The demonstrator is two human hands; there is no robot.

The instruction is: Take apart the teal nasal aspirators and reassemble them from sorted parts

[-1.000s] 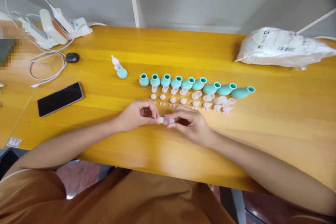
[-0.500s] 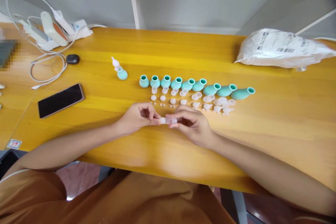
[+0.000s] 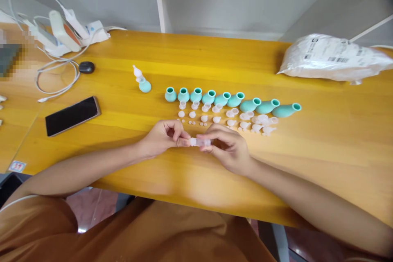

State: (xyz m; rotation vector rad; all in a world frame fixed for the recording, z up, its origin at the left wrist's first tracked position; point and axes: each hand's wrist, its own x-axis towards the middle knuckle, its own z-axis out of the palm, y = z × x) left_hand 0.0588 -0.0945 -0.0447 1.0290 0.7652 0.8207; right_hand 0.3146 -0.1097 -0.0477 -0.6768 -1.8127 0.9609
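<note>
Little has changed since a moment ago: both hands stay pinched on the small clear plastic tube, left hand at one end, right hand at the other, just above the glossy yellow wooden surface. Behind stands a row of rounded teal rubber bulbs.

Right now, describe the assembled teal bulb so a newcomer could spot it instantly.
On the yellow table, find the row of teal bulbs. Left of it, apart, stands one lone teal bulb. Only it carries a clear tip on top; the row's bulbs are open-mouthed.
</note>
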